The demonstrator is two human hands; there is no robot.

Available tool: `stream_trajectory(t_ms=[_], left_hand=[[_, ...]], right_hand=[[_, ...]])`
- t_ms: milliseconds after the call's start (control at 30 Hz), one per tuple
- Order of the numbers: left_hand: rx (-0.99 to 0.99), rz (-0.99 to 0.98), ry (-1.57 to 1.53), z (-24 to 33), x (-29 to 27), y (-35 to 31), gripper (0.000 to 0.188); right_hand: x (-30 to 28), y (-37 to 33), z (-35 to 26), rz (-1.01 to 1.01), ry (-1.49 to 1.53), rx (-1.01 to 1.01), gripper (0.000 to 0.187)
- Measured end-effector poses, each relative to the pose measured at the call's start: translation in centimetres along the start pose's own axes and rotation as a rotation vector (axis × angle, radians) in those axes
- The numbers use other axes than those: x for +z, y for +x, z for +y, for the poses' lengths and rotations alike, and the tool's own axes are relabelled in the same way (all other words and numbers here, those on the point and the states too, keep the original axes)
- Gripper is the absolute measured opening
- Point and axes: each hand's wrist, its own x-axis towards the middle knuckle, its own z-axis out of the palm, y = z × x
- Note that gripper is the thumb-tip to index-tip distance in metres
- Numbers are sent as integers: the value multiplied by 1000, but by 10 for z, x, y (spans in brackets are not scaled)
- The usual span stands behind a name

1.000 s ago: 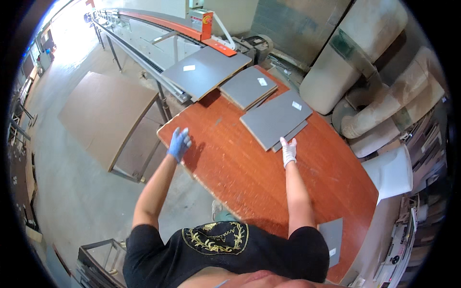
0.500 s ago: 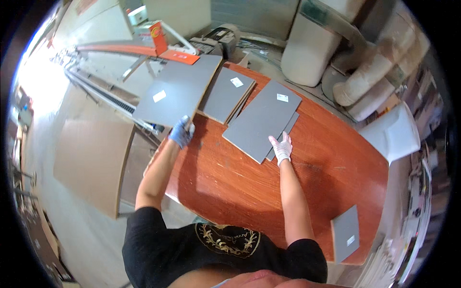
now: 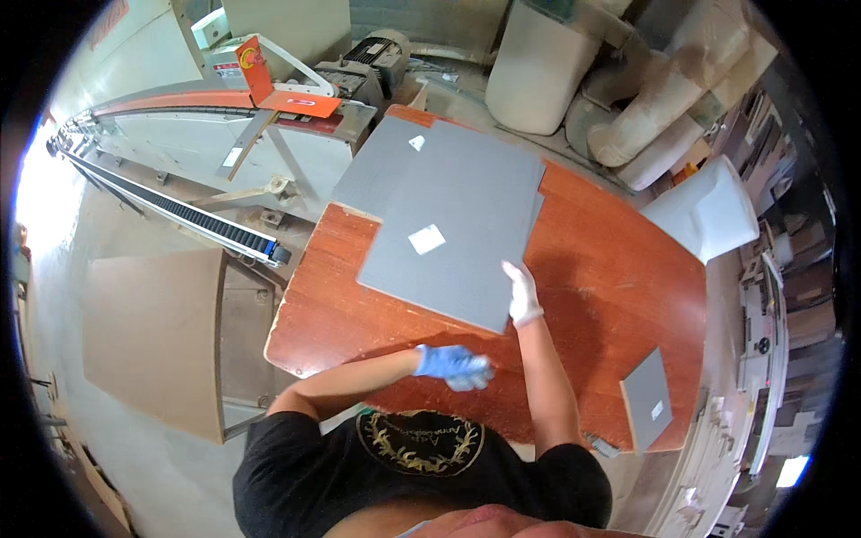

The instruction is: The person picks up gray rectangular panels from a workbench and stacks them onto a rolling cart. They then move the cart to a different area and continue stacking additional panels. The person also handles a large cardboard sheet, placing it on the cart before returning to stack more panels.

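A large grey board (image 3: 457, 260) with a white label lies over other grey boards on the red-brown wooden table. Part of another labelled grey board (image 3: 381, 161) shows beyond its upper left side. My right hand (image 3: 524, 298), in a white glove, is held upright against the large board's right edge, its fingers extended. My left hand (image 3: 455, 367), in a blue glove, is in front of my body, short of the board's near edge. It touches no board; its loosely bent fingers are smeared by motion.
A small grey board (image 3: 647, 402) lies at the table's (image 3: 610, 269) right end. Beyond the left side stand a machine with an orange guard (image 3: 300, 102) and a conveyor rail (image 3: 188, 213). A brown panel (image 3: 152, 332) is at left, a white bin (image 3: 717, 211) at right.
The large board has moved right and nearer, from the far left onto the other boards. My left hand has let go of it and come back toward my body. My right hand stays nearby.
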Motion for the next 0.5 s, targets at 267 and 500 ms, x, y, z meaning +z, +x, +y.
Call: stream_trajectory(t_ms=[267,500], left_hand=[[-1389,726,-694,-232,-70,-124,70],[-1462,339,-1119,-365,8,-161,88]], right_hand=[[-169,-45,-32,336,-283,-68,53],[-306,-103,-66,558,-531,-161,40]])
